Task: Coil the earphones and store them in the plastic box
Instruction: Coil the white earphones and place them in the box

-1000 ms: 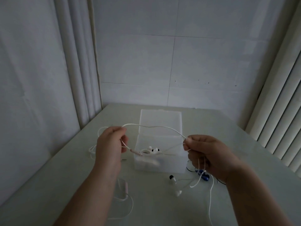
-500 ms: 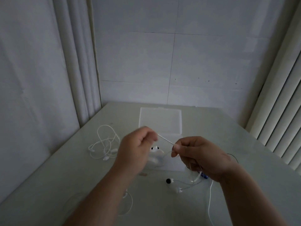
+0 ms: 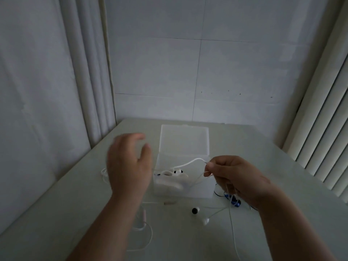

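Now pinching white earphone cable in right hand, its run arcing leftward over open plastic box between hands; left hand spread, empty, nearer the slack.

Pale table, white curtain, possibly blinds, tiled wall

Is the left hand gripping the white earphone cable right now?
No. The left hand is open with fingers spread, holding nothing; only the right hand pinches the white earphone cable.
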A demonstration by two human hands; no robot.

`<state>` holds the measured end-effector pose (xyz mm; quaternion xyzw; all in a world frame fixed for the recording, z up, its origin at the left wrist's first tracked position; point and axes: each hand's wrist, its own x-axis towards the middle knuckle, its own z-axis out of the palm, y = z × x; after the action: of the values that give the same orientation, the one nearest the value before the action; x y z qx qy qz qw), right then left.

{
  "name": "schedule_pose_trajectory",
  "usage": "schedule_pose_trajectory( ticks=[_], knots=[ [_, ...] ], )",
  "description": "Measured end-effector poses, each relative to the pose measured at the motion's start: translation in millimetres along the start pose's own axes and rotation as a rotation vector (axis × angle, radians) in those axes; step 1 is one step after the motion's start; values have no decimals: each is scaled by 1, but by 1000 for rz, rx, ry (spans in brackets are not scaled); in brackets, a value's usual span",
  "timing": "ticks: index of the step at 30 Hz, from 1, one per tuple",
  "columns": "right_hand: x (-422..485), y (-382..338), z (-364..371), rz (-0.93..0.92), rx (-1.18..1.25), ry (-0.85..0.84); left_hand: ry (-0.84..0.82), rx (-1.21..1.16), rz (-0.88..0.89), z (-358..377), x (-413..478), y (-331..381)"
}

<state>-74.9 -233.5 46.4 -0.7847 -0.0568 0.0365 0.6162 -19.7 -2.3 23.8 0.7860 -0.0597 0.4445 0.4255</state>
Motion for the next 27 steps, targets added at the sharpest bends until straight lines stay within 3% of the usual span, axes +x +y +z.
schedule_pose_trajectory(
  ticks=[2,6,9,14,19,23,25,27],
  knots=[
    [1,0,4,4,-23,-22,-153,-205,159,4,-11,12],
    [5,1,11,29,-170,44,-513,-524,88,4,-25,21],
    [7,0,14,18,-331,164,-653,-411,100,3,-25,21],
    [10,1,8,2,-347,327,-780,-55,32,4,-22,19],
    [5,-3,13,-47,-384,220,-681,-125,-9,9,-23,20],
    [3,-3,16,-27,-231,122,-698,-125,85,12,-23,18],
    [2,-4,16,-3,-188,94,-681,-128,50,15,-24,15],
    [2,-4,15,14,-176,91,-560,-177,-76,17,-22,15]
  ],
)
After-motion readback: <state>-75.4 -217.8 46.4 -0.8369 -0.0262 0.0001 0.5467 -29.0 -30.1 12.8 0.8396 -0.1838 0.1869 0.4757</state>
